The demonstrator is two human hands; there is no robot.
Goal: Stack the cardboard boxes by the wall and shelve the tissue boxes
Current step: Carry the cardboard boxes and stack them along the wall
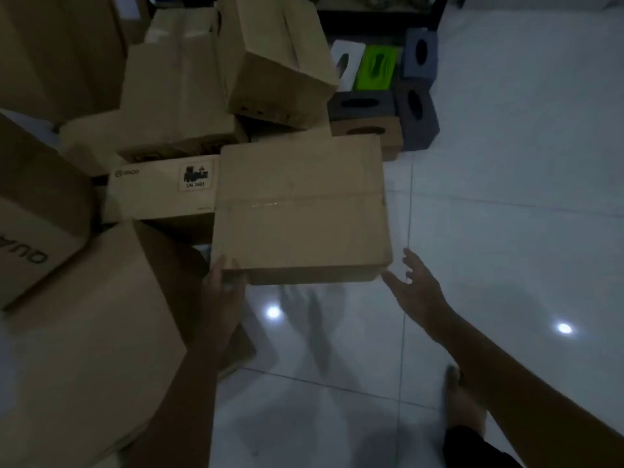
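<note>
A taped brown cardboard box [300,207] sits in the middle of the view, above the white tiled floor. My left hand [223,288] grips its near left corner, thumb on top. At the near right corner my right hand [417,287] is spread open, fingertips just touching or nearly touching the box. Several other cardboard boxes [182,96] are piled to the left and behind. Further back on the floor stand several tissue boxes: a white one [347,64], a green one [376,67], grey ones [417,116] and a brown one [371,133].
A dark low shelf unit [378,15] stands at the top behind the tissue boxes. A large cardboard box [87,332] lies close at the left. White tiled floor [506,197] stretches to the right. My foot [462,403] is at the lower right.
</note>
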